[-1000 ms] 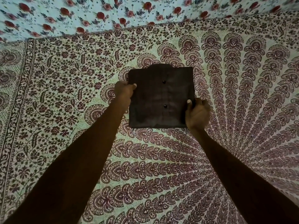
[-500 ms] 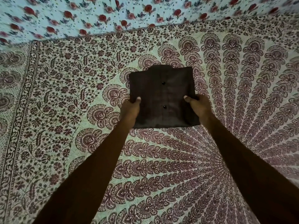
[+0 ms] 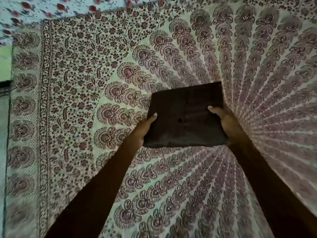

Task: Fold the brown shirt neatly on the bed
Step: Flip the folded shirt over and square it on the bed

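Your left hand grips the left edge of the folded brown shirt, with the thumb lying on top of the cloth and the fingers out of sight beneath it. Your right hand does the same at the right edge, thumb across the top and fingers tucked under. Both hands are clamped on the shirt, one to a side, near its front corners. That matched hold looks chosen to keep the stacked layers flat and square. A pinch from one side alone would let the fold sag open.

The shirt is a compact dark rectangle, placket up, with one button showing near the middle. It sits between your hands over the patterned bedspread, roughly at the centre of its fan of printed motifs. The near edge seems raised a little off the bed. The blur leaves it unclear whether the far edge touches the spread or you are carrying the whole bundle.

The folding appears to be done. What is left, in my judgement, is to set the bundle down squarely and let go without dragging the top layer, so lower both sides together.

Beyond the spread's bordered edge, a rose-printed sheet shows along the top left, and a green surface lies at the far left.
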